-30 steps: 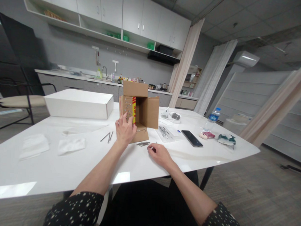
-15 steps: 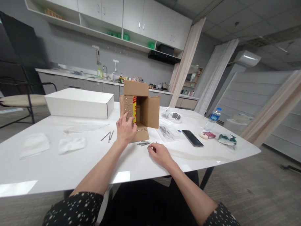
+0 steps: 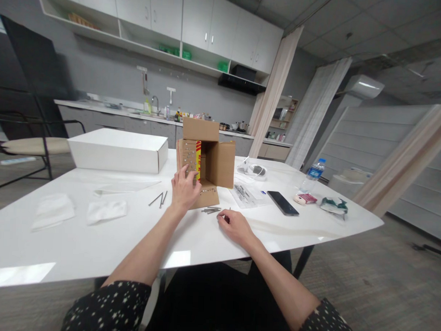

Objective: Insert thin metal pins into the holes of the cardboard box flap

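Observation:
An open cardboard box (image 3: 226, 165) stands on the white table with its opening facing me. Small metallic dots, like nail or screw heads, stud its left flap (image 3: 188, 157). My left hand (image 3: 183, 188) is against that flap, fingers bent and apart, holding nothing that I can see. My right hand (image 3: 235, 224) rests on the tabletop before the box, its fingers curled together. A thin tip shows just above its knuckles; what the fingers hold, if anything, is hidden. Several long nails (image 3: 210, 210) lie beside its fingertips, and more nails (image 3: 161, 199) lie left of the box.
A long white box (image 3: 116, 152) stands at the back left, with white cloths (image 3: 106, 212) in front. To the right are clear bags of small metal parts (image 3: 244, 195), a phone (image 3: 282, 203), a water bottle (image 3: 314, 174) and a small green-and-white packet (image 3: 334, 206).

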`<action>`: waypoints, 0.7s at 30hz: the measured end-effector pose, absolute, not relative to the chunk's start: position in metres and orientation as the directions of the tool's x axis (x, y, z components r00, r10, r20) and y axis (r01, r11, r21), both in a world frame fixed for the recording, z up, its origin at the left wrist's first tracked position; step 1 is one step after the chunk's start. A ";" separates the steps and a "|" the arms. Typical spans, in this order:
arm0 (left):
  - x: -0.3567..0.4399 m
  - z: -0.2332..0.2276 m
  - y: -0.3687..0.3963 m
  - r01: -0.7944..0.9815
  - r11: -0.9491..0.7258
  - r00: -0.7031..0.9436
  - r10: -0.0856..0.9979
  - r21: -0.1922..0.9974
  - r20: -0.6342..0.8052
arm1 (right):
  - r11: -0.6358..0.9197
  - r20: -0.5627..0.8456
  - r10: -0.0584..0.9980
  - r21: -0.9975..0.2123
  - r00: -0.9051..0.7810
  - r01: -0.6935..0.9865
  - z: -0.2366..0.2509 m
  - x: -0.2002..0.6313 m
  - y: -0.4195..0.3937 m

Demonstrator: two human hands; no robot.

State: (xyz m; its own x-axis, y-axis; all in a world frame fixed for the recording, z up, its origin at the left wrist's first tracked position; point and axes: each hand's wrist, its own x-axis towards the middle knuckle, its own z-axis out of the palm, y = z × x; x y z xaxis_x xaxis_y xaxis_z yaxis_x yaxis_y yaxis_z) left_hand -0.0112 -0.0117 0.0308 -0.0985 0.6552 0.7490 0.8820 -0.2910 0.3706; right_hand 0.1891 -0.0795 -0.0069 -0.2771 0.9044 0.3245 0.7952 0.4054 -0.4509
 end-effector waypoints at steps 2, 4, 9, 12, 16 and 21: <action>-0.011 0.030 -0.011 0.882 -0.293 -0.098 0.652 0.369 0.752 | 0.406 0.324 0.904 -0.451 -0.279 0.794 -0.008 0.189 -0.079; -0.011 0.029 -0.010 0.881 -0.297 -0.099 0.645 0.368 0.758 | 0.406 0.324 0.904 -0.453 -0.278 0.794 -0.008 0.190 -0.078; -0.011 0.027 -0.009 0.879 -0.309 -0.082 0.653 0.364 0.753 | 0.405 0.327 0.904 -0.455 -0.274 0.793 -0.008 0.190 -0.078; -0.011 0.027 -0.009 0.878 -0.314 -0.074 0.656 0.361 0.751 | 0.401 0.323 0.906 -0.456 -0.272 0.795 -0.008 0.189 -0.079; -0.011 0.027 -0.009 0.880 -0.319 -0.045 0.682 0.352 0.730 | 0.405 0.329 0.904 -0.455 -0.273 0.793 -0.006 0.189 -0.081; -0.012 0.026 -0.009 0.879 -0.321 -0.031 0.700 0.353 0.714 | 0.399 0.321 0.908 -0.456 -0.271 0.796 -0.007 0.189 -0.080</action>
